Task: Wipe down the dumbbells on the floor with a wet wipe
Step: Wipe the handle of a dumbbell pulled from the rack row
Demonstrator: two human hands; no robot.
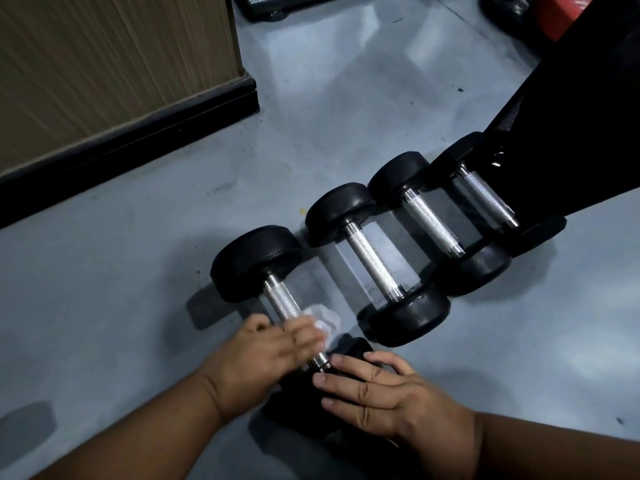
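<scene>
There, a white wet wipe (pixel 320 318) lay against the knurled steel handle of the nearest dumbbell (pixel 277 299), under the fingertips of the left hand (pixel 273 351), whose blurred fingers seemed to press it to the bar rather than pinch it. The right hand (pixel 381 393) rested with fingers spread over that dumbbell's near black head. Three more dumbbells (pixel 374 265) lay in a row beyond on the grey floor (pixel 121 271), the farthest partly under a black bench (pixel 571 116). A wooden cabinet (pixel 104 64) stood well apart.
</scene>
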